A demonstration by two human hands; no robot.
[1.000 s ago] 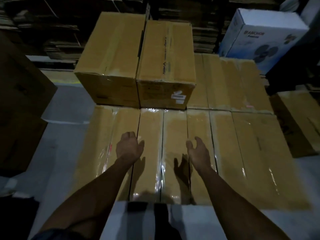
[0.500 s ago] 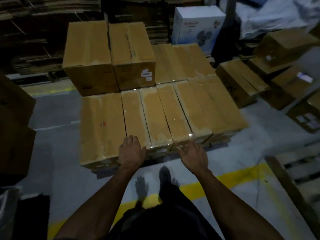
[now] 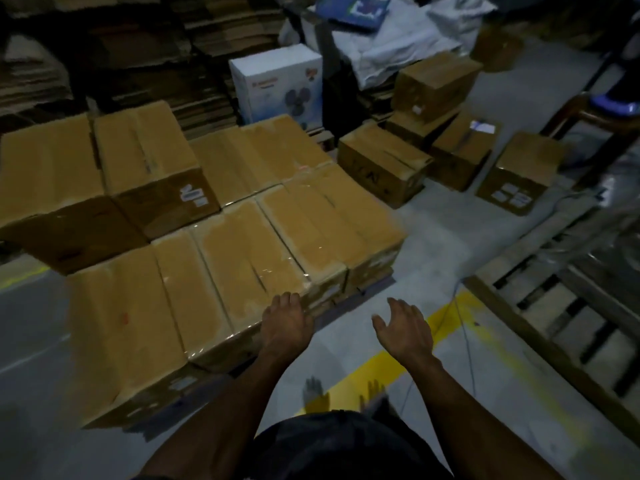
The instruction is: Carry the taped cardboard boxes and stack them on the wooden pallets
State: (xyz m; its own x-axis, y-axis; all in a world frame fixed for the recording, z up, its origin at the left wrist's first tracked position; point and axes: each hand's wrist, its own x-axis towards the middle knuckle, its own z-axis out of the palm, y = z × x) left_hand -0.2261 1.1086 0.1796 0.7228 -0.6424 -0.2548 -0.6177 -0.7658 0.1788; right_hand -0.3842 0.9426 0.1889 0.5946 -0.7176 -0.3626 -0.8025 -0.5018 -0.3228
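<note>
Reaching over stacked boxes, both hands empty

Hovering palm-down, the left hand point(image 3: 286, 322) has its fingers loosely spread over the near edge of the taped cardboard boxes point(image 3: 249, 261); whether it touches is unclear. The right hand point(image 3: 403, 327) hangs open above the floor, fingers relaxed, holding nothing. More boxes sit closed beyond point(image 3: 382, 162). An empty wooden pallet point(image 3: 554, 317) lies right.

Bare forearms without sleeves, hands without gloves, dark shorts point(image 3: 332, 445), and sandalled feet point(image 3: 313, 388) below.
</note>
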